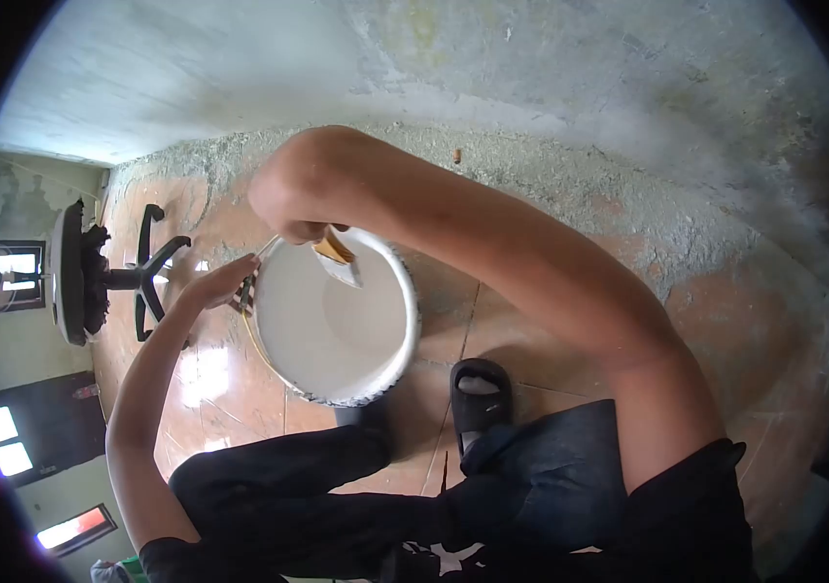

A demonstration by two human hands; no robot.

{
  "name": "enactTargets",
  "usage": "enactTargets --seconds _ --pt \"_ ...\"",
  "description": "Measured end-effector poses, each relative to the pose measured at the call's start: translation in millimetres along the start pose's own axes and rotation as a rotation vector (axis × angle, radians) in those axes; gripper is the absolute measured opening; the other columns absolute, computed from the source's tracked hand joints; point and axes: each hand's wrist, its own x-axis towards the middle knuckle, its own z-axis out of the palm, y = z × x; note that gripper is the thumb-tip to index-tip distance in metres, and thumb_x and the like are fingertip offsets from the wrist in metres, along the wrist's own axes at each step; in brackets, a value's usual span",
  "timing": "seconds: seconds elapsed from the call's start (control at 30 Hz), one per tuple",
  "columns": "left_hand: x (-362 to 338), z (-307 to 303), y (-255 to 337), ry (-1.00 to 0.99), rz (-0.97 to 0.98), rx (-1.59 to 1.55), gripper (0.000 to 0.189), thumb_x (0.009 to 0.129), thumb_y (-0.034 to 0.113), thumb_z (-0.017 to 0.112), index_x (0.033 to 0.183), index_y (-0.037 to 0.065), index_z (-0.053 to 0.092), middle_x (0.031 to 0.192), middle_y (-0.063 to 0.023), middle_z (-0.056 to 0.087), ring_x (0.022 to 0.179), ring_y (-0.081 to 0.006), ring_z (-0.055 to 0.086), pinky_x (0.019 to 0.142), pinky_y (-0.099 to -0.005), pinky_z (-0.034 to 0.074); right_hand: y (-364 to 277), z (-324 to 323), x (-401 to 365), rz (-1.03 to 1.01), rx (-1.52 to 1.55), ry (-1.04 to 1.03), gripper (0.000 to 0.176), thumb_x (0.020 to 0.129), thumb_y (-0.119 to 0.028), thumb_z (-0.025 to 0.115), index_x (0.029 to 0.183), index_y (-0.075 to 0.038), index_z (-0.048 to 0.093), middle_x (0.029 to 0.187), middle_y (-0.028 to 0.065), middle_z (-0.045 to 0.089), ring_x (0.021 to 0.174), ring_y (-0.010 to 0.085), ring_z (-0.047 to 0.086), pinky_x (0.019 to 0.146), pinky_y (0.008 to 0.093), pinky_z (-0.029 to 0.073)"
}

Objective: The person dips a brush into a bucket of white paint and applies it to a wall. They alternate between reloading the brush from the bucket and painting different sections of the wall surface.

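A round bucket [411, 301] of whitish, smooth paint [322, 325] stands on the floor in front of my legs, its rim smeared with dried drips. My right hand [300, 189] is closed around a paintbrush [339, 262] above the far part of the bucket. The brush's bristles are white and point down toward the paint; its handle is mostly hidden in my fist. At the bucket's left side, my left hand [225, 282] grips the edge, fingers at the rim beside a dark checkered patch. A thin yellowish wire handle [264, 352] hangs along that side.
A rough, patchy grey wall [570, 68] rises beyond the bucket, with crumbly debris [570, 194] along its base. An office chair [123, 277] stands at the left on the shiny tiled floor [240, 408]. My sandalled foot [481, 398] is right of the bucket.
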Motion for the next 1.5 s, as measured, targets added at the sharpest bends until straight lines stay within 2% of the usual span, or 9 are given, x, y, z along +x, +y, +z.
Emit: enactTargets --seconds 0.1,0.27,0.5,0.7,0.83,1.03,1.17,1.37,1.5 --pt "1.0 18.6 20.5 0.002 0.088 0.061 0.037 0.092 0.043 0.03 0.111 0.011 0.038 0.095 -0.0086 0.044 0.074 -0.0214 0.053 0.064 -0.0398 0.053 2.8 7.0 -7.0 0.014 0.052 -0.099 0.016 0.068 -0.005 0.055 0.078 -0.001 0.067 0.076 0.01 0.065 0.065 0.0199 0.062 0.059 0.0348 0.048" --pt "16.0 33.6 35.0 -0.073 0.241 0.067 0.033 0.094 0.035 0.033 0.104 0.005 0.041 0.09 -0.0064 0.043 0.072 -0.0164 0.052 0.059 -0.0324 0.051 -3.1 17.7 -7.9 0.106 -0.074 -0.199 0.014 0.067 -0.005 0.056 0.076 -0.001 0.067 0.075 0.0114 0.065 0.066 0.0211 0.062 0.06 0.035 0.048" --pt "20.4 51.2 64.9 -0.267 0.294 0.11 0.031 0.094 0.033 0.03 0.104 0.005 0.041 0.089 -0.0076 0.044 0.074 -0.019 0.054 0.068 -0.0374 0.054 -9.5 74.6 22.0 0.116 -0.075 -0.152 0.014 0.062 -0.003 0.059 0.074 0.0 0.067 0.074 0.0129 0.064 0.068 0.0253 0.063 0.058 0.0364 0.049" --pt "49.0 32.8 97.6 -0.566 0.148 0.178 0.065 0.087 0.05 0.039 0.124 -0.003 0.035 0.114 -0.0224 0.048 0.091 -0.0293 0.057 0.082 -0.0506 0.048 -8.3 129.2 15.9 0.066 0.047 -0.036 0.012 0.062 0.001 0.057 0.072 0.002 0.064 0.074 0.0179 0.063 0.073 0.0305 0.062 0.059 0.0393 0.049" --pt "42.0 28.1 125.7 -0.511 0.189 0.322 0.081 0.075 0.062 0.05 0.121 -0.004 0.039 0.115 -0.0275 0.045 0.101 -0.0376 0.053 0.081 -0.0541 0.046 -2.0 164.7 16.7 0.139 0.098 0.011 0.01 0.063 0.002 0.054 0.068 0.0 0.063 0.075 0.0173 0.063 0.073 0.031 0.063 0.062 0.0391 0.05" --pt "15.5 -33.2 188.4 0.069 -0.027 0.616 0.07 0.073 0.051 0.062 0.115 -0.003 0.046 0.11 -0.0246 0.048 0.096 -0.0379 0.055 0.08 -0.0478 0.05 -5.2 183.0 24.7 0.17 0.186 -0.015 0.011 0.063 0.004 0.051 0.067 0.002 0.061 0.072 0.0201 0.061 0.072 0.0336 0.062 0.062 0.0401 0.05" --pt "28.9 -73.5 175.9 0.115 -0.01 0.392 0.067 0.075 0.049 0.06 0.116 -0.003 0.045 0.103 -0.0213 0.052 0.089 -0.0349 0.058 0.079 -0.0468 0.05 -3.6 195.2 41.2 0.091 0.118 -0.059 0.012 0.067 0.003 0.048 0.077 0.004 0.056 0.07 0.0209 0.059 0.068 0.0363 0.06 0.06 0.0439 0.048" --pt "97.8 -100.2 105.8 0.184 -0.094 0.203 0.047 0.08 0.044 0.057 0.094 0.0 0.053 0.075 -0.0139 0.052 0.071 -0.0285 0.059 0.07 -0.0504 0.051 -1.9 166.8 31.8 0.188 0.162 -0.074 0.01 0.069 0.0 0.05 0.074 0.002 0.058 0.074 0.0212 0.06 0.073 0.0361 0.06 0.063 0.043 0.047" --pt "119.0 -105.0 64.1 0.311 -0.058 0.142 0.044 0.083 0.043 0.054 0.094 0.0 0.055 0.08 -0.0136 0.053 0.07 -0.026 0.059 0.07 -0.0461 0.052 1.1 133.9 -0.4 0.273 0.106 -0.055 0.01 0.074 -0.004 0.051 0.081 0.002 0.056 0.074 0.02 0.06 0.073 0.0359 0.06 0.064 0.0448 0.045"
